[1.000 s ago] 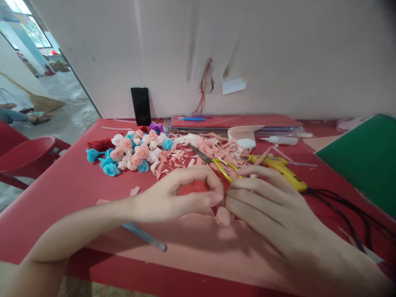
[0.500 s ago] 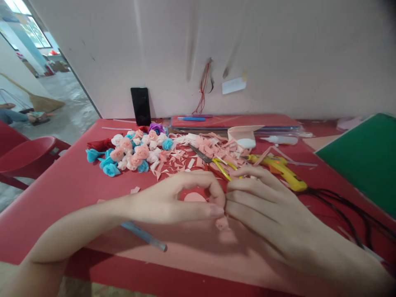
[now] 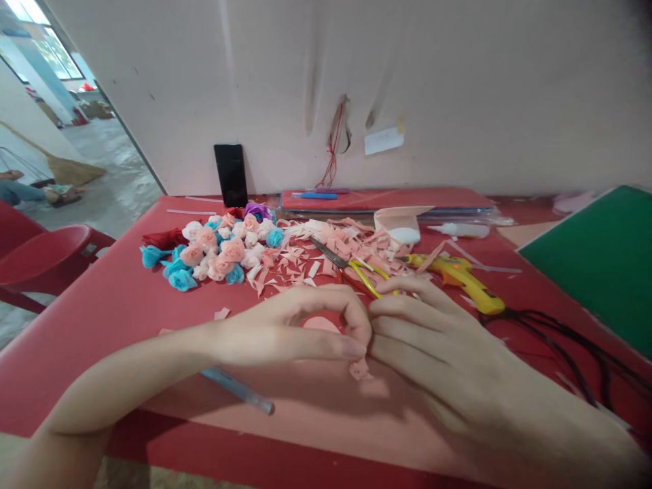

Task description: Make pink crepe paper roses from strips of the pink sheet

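Note:
My left hand (image 3: pixel 305 329) comes in from the left, thumb and forefinger pinched together. Just below its fingertips shows a small pink paper flower (image 3: pixel 358 369), with a loose, blurred flap of paper hanging beneath it. My right hand (image 3: pixel 443 350) meets it from the right, its fingers bent and pressed together against the same flower; its thumb and fingertips are hidden. Under both hands lies a pink paper sheet (image 3: pixel 285 435). A round pink paper piece (image 3: pixel 322 324) shows through the gap of my left hand. A blue pen (image 3: pixel 239 391) rests below my left wrist.
Finished paper flowers (image 3: pixel 219 251) are heaped at the back left, beside pink paper scraps (image 3: pixel 293 261). Yellow-handled scissors (image 3: pixel 363 277) and a yellow glue gun (image 3: pixel 471 282) with black cords lie behind my right hand. A phone (image 3: pixel 231 175) leans on the wall; a green board (image 3: pixel 601 265) stands right.
The small flower and its loose flap have shifted slightly left and turned a little between my fingertips. Both hands stay nearly in place.

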{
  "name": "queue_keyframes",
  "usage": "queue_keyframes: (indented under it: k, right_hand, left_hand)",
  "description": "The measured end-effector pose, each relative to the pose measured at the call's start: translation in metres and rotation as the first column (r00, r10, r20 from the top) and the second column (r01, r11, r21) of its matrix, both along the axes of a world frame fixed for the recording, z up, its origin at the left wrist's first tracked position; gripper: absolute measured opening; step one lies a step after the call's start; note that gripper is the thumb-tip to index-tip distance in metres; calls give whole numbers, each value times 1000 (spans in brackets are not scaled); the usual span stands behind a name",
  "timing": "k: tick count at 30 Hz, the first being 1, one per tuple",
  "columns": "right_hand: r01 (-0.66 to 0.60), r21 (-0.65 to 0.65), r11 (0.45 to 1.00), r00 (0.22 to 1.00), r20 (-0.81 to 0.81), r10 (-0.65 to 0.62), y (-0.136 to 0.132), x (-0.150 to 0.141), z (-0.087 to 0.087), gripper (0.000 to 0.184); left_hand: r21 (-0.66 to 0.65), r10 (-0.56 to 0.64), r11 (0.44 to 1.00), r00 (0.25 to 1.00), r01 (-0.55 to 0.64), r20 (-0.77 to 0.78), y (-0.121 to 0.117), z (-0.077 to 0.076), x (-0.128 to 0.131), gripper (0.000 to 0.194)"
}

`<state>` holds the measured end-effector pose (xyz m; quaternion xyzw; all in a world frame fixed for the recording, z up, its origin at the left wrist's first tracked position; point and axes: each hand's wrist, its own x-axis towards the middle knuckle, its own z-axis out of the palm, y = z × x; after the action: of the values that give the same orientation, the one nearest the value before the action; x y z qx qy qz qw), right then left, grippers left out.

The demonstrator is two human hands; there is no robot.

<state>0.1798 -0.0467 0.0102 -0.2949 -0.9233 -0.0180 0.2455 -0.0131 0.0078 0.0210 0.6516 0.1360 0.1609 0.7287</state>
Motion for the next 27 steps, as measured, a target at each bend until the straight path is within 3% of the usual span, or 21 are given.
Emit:
queue_keyframes:
  k: [13, 18, 23, 27]
  right_hand:
    - [36, -114, 993, 999, -8, -37, -1, -1, -2, 33]
    - [-49, -156, 987, 997, -58, 41, 5, 1, 1, 29]
    - [-42, -430, 902, 989, -145, -23, 12, 11, -1, 25]
    - [-95, -501, 860, 979, -204, -11, 17, 16, -7, 27]
  left_hand:
    - [259, 30, 966, 999, -23, -25, -1, 3, 3, 13]
    - [182, 31, 983, 999, -33, 19, 0, 1, 3, 15]
    - [83, 44, 995, 990, -56, 136, 0, -3, 4, 19]
    - [38, 74, 996, 984, -81, 164, -1, -3, 5, 17]
